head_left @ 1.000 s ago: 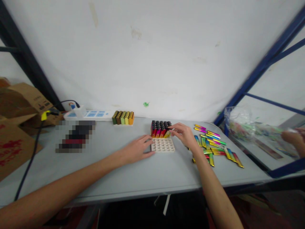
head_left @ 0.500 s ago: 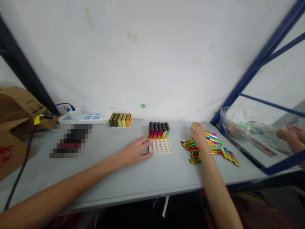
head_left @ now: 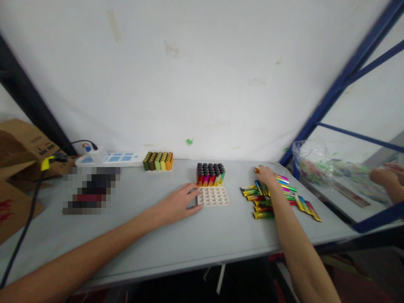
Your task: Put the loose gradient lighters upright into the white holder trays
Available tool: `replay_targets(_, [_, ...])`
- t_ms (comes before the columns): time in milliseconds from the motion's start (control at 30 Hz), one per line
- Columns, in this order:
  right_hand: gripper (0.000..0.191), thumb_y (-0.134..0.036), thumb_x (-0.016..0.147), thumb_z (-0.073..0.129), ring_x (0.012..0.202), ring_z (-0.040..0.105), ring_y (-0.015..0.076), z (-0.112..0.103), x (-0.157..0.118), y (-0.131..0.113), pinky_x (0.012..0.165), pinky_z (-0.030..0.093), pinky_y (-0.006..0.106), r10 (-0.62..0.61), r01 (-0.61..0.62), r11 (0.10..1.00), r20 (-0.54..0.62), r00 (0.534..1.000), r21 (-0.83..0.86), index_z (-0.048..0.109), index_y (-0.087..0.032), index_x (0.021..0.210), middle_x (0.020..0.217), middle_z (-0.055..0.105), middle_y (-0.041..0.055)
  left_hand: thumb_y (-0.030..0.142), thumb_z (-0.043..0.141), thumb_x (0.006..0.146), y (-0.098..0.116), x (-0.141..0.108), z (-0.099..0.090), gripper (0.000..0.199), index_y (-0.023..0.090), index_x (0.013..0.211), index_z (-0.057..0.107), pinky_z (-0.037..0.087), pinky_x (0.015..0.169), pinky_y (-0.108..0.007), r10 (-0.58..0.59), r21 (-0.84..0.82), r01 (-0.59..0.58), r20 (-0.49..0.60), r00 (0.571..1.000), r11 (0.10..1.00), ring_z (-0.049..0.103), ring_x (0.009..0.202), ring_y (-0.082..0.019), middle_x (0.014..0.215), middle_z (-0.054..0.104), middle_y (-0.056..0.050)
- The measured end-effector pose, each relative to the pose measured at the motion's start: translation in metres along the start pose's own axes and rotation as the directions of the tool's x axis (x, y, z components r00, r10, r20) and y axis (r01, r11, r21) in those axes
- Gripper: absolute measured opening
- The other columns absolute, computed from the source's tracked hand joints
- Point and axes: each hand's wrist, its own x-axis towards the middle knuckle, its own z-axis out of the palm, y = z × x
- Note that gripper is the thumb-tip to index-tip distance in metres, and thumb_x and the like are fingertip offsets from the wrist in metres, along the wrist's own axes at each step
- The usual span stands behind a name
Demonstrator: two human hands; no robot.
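My left hand (head_left: 179, 203) lies on the table with fingers and thumb spread, touching the left edge of a white tray (head_left: 227, 201) with rows of holes. Just behind that tray stand rows of upright lighters (head_left: 211, 176) with black tops and bodies in red, pink, yellow and green. My right hand (head_left: 267, 176) is over a loose pile of shiny, metallic-coloured lighter-shaped pieces (head_left: 263, 208) to the right of the tray. A gold end shows beside its fingers. The fingertips are hidden, so I cannot tell whether they grip a piece.
Another block of upright green, brown and yellow pieces (head_left: 158, 162) stands at the back left. A power strip (head_left: 123, 157), a pixelated dark patch and a cardboard box (head_left: 34, 143) are left. Blue shelf posts (head_left: 331, 97) and a plastic bag (head_left: 311, 158) are right, with another person's hands (head_left: 386, 179) beyond.
My right hand has shifted slightly to the right over the pile, uncovering more pieces. My left hand keeps its place at the tray. The whole view has shifted a little.
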Motion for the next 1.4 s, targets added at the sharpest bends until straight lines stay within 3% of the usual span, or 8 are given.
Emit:
replay_targets(167, [0.042,-0.013,0.094,0.048,0.118,0.064,0.0283,-0.011,-0.007,-0.013,0.103,0.046,0.04,-0.168,0.166,0.985,0.065,0.984,0.042,0.065,-0.015,0.133,0.125,0.068,0.0197,0.038,0.061,0.097,0.001,0.0,-0.001,0.031,0.02,0.122,0.06,0.051,0.109,-0.044,-0.001,0.009,0.001,0.0,1.0,1.0,0.058,0.121,-0.026,0.127,0.059,-0.012])
replay_targets(367, [0.038,-0.013,0.085,0.067,0.109,0.07,0.0221,-0.028,-0.014,-0.042,0.097,0.049,0.026,-0.418,0.402,0.906,0.127,0.9,0.133,0.073,-0.021,0.122,0.116,0.076,0.007,0.038,0.061,0.097,0.001,0.0,0.0,0.03,0.02,0.121,0.059,0.051,0.109,-0.044,0.0,0.031,0.0,0.008,1.0,1.0,0.057,0.122,-0.026,0.127,0.059,-0.012])
replay_targets(667, [0.03,-0.02,0.079,0.078,0.083,0.074,0.0201,-0.05,-0.033,-0.073,0.074,0.054,0.024,-0.502,0.453,0.856,0.19,0.843,0.25,0.076,-0.02,0.109,0.098,0.08,0.0059,0.036,0.063,0.096,0.001,0.0,-0.001,0.029,0.019,0.119,0.061,0.052,0.107,-0.043,0.008,0.004,-0.008,-0.011,1.0,1.0,0.06,0.118,-0.026,0.126,0.059,-0.011])
replay_targets(900, [0.011,-0.027,0.089,0.071,0.08,0.073,0.0196,-0.05,-0.046,-0.071,0.074,0.055,0.027,-0.552,0.495,0.763,0.021,0.834,0.417,0.074,-0.02,0.096,0.091,0.079,0.0063,0.037,0.062,0.096,0.001,0.0,0.0,0.03,0.019,0.12,0.06,0.052,0.107,-0.043,0.007,0.015,-0.007,-0.004,1.0,1.0,0.059,0.119,-0.026,0.127,0.059,-0.012])
replay_targets(1033, [0.028,-0.026,0.089,0.069,0.079,0.072,0.0191,-0.044,-0.053,-0.07,0.079,0.055,0.032,-0.528,0.548,0.669,-0.197,0.826,0.503,0.065,-0.022,0.116,0.093,0.078,0.0049,0.037,0.062,0.096,0.001,0.0,-0.001,0.03,0.018,0.119,0.061,0.051,0.108,-0.043,0.01,0.019,-0.01,0.0,1.0,1.0,0.058,0.12,-0.026,0.126,0.059,-0.012])
replay_targets(1133, [0.031,-0.031,0.086,0.071,0.075,0.07,0.0189,-0.044,-0.058,-0.071,0.075,0.057,0.033,-0.495,0.573,0.6,-0.305,0.814,0.558,0.062,-0.022,0.115,0.091,0.077,0.0044,0.037,0.062,0.096,0.001,0.0,-0.001,0.031,0.018,0.121,0.061,0.051,0.109,-0.043,0.01,0.018,-0.01,0.007,1.0,1.0,0.058,0.121,-0.027,0.127,0.059,-0.012])
replay_targets(1267, [0.038,-0.044,0.084,0.071,0.073,0.069,0.0187,-0.046,-0.065,-0.078,0.069,0.059,0.032,-0.446,0.555,0.486,-0.355,0.822,0.675,0.058,-0.023,0.112,0.09,0.074,0.0048,0.038,0.062,0.096,0.001,0.0,0.0,0.032,0.019,0.121,0.061,0.05,0.109,-0.042,0.006,0.011,-0.006,0.001,1.0,1.0,0.058,0.121,-0.026,0.127,0.059,-0.011])
replay_targets(1400, [0.042,-0.052,0.082,0.074,0.069,0.069,0.0178,-0.043,-0.072,-0.089,0.066,0.059,0.031,-0.486,0.558,0.392,-0.35,0.8,0.731,0.056,-0.023,0.107,0.084,0.072,0.0024,0.038,0.061,0.097,0.001,0.001,-0.001,0.032,0.018,0.122,0.061,0.051,0.108,-0.043,0.001,0.016,-0.002,0.02,1.0,1.0,0.058,0.12,-0.026,0.126,0.059,-0.012])
